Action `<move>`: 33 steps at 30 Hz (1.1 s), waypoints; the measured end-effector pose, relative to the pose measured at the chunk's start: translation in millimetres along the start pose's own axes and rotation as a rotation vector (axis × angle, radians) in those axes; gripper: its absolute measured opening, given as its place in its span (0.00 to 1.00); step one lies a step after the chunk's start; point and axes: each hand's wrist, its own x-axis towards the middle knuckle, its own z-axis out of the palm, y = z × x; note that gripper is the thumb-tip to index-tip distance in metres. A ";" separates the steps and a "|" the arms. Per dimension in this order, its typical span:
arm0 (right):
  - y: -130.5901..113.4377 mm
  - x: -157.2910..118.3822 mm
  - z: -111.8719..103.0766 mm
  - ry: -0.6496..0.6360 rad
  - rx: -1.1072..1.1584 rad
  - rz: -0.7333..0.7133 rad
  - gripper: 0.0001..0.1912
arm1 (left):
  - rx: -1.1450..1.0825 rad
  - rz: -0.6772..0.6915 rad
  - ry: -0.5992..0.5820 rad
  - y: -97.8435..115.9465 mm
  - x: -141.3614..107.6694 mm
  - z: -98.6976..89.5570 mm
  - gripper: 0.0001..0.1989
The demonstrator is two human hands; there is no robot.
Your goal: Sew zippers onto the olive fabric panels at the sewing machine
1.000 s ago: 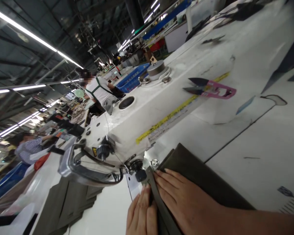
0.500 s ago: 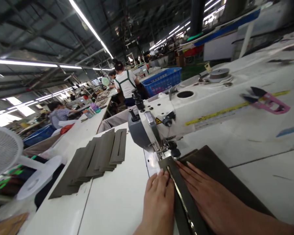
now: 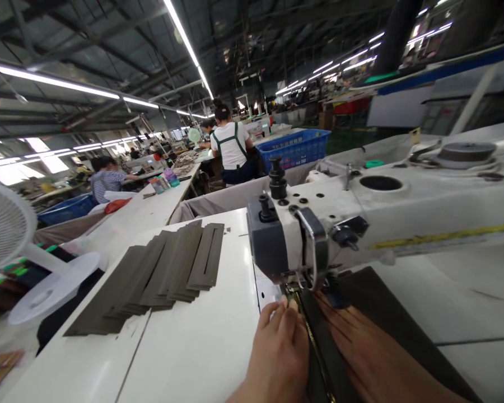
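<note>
A dark olive piece with a gold-toothed zipper runs under the head of a white sewing machine. My left hand rests on the left edge of the piece, fingers bent and fingertips pressed down close to the needle area. Flat on the piece, right of the zipper, lies my right hand, its fingers stretched toward the presser area; the fingertips are partly hidden by the machine. Under and beyond the right hand spreads a larger dark panel. The needle itself cannot be made out.
Overlapping olive slotted pieces lie on the white table to the left. A white fan stands at far left. Beyond are a blue basket, a person in a white top and another in stripes.
The view has shifted, bringing the machine head larger and further right. The zipper piece has advanced under the head, with both hands now closer to it. The pink scissors are no longer in view.
</note>
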 end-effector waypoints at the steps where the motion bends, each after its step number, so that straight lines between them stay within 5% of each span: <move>1: 0.3 0.4 -0.9 0.005 0.005 0.004 0.32 | 0.000 0.005 0.000 -0.1 -0.2 0.4 0.18; 16: -0.7 -1.0 -4.7 -0.132 0.120 0.055 0.30 | 0.024 0.006 -0.009 4.6 2.5 -1.3 0.17; 33: -3.6 -0.5 -6.7 -0.100 0.108 0.104 0.28 | 0.034 0.049 -0.050 2.9 8.7 -1.6 0.15</move>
